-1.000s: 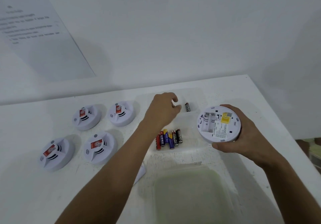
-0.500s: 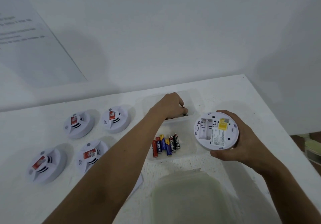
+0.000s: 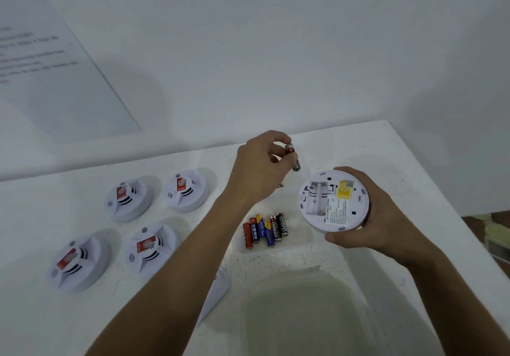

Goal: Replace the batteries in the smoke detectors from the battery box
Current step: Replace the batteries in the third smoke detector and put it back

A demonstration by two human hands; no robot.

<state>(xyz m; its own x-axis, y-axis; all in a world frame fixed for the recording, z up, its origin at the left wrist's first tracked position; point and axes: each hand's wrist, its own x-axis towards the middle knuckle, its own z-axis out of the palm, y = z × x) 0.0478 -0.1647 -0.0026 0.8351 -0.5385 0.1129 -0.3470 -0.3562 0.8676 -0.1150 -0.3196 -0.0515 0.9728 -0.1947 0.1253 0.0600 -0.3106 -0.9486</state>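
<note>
A white wall rises behind a white bench [image 3: 358, 145], with a pale printed sheet [image 3: 55, 79] leaning or fixed at about ten o'clock.

The left hand [image 3: 259, 167] is raised above the bench near the centre, forearm running down to seven o'clock, fingers curled and pinching a small red and black cylindrical battery [image 3: 293, 158] by its upper part; the battery hangs tilted, clear of the surface. At three o'clock from it, the right hand [image 3: 367, 217] grasps a round white plastic smoke detector [image 3: 334, 201] turned back-up, thumb along its near edge and fingers wrapped behind its far rim. Its open battery bay faces the camera beside a yellow sticker and a printed label.

Below the left hand, a clear shallow plastic battery box [image 3: 300, 241] sits on the bench holding a row of red, blue and black batteries [image 3: 266, 230] lying side by side. At six o'clock, a translucent plastic lid [image 3: 303, 314] lies nearest the camera, partly cut off by the frame. At nine o'clock, four more white round smoke detectors [image 3: 129, 199] with red labels rest face-up in two rows, well apart from both hands. The left forearm crosses between them and the box, covering part of a white flat piece [image 3: 218, 292] on the bench.
</note>
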